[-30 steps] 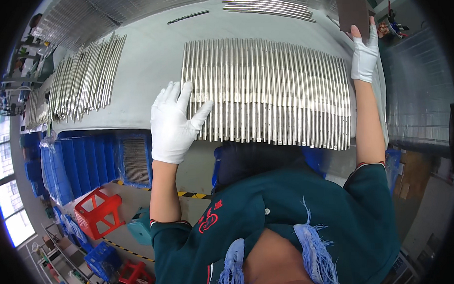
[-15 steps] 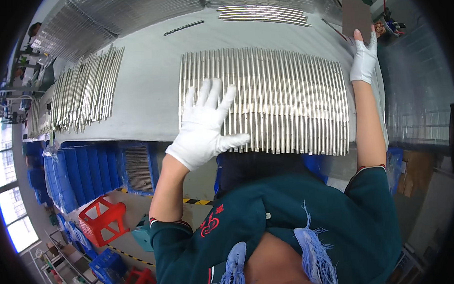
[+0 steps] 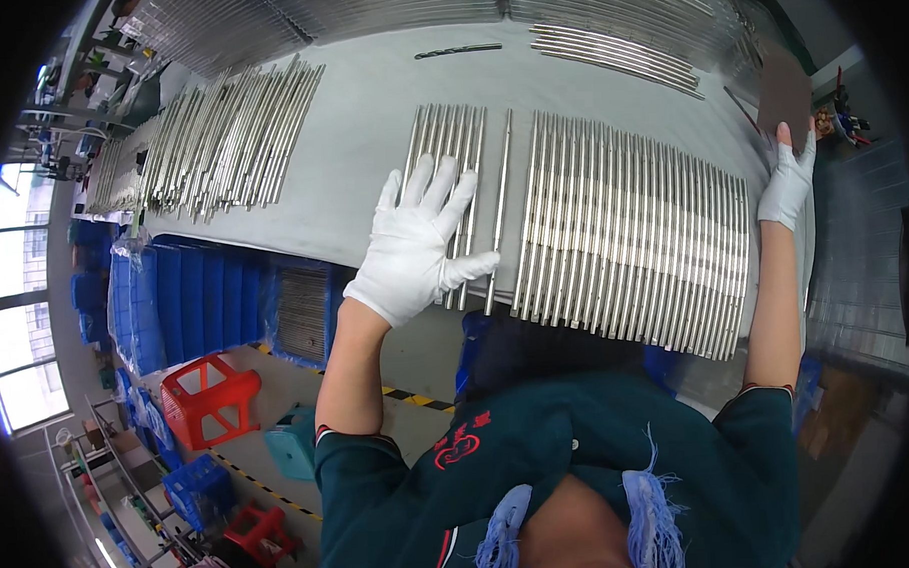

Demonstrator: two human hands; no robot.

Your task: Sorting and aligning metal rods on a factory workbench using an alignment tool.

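Note:
My left hand [image 3: 413,240], in a white glove, lies with fingers spread on a small group of thin silvery metal rods [image 3: 444,124]. Its thumb reaches across to a single rod [image 3: 506,172] standing apart from the others. A larger row of metal rods [image 3: 633,228] lies side by side to the right, with a gap between. At the far right my right hand [image 3: 787,192], gloved but with bare fingertips, grips the lower edge of a flat brown board [image 3: 785,87]. Some of its fingers are hidden behind the board.
More rods [image 3: 239,136] lie in a loose batch at the table's left, and several [image 3: 617,58] at the back. A drill bit [image 3: 456,52] lies beside these on the pale table cover [image 3: 358,97]. Blue bins [image 3: 195,303] and a red stool [image 3: 210,401] stand below left.
The row of rods has split: a small group under my left hand and one single rod now lie apart on the left. The whole view has shifted. My right hand stays at the board.

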